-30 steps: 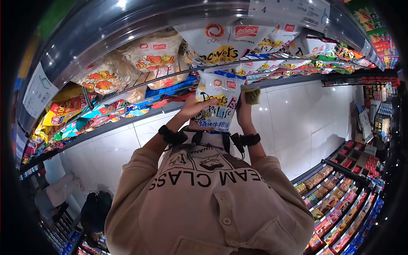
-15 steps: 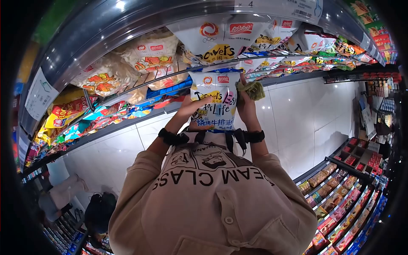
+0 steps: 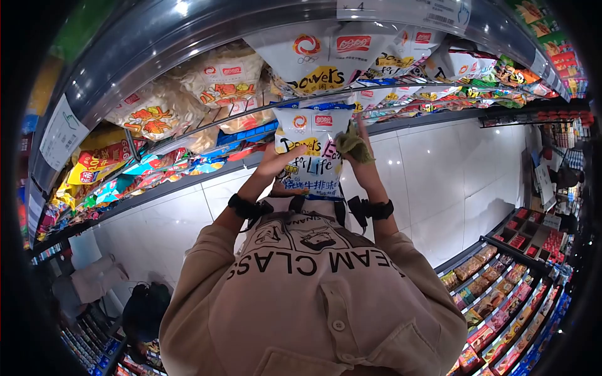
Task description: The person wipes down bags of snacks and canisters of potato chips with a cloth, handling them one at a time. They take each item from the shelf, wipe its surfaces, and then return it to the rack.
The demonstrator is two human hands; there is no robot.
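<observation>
Forearms (image 3: pixel 228 220) reach forward, left hand (image 3: pixel 273 163) with thumb (image 3: pixel 297 153) inward, right hand (image 3: pixel 365 168) opposite

You have room right of your hands (image 3: pixel 271 163), above the white floor (image 3: pixel 436 169), as far as the display rack (image 3: pixel 492 307). Ahead, the thin rail (image 3: pixel 254 109) and shelved bags (image 3: pixel 329 53) bar your way; the snack bag (image 3: pixel 307 164) fills the gap between your 2 hands.
</observation>
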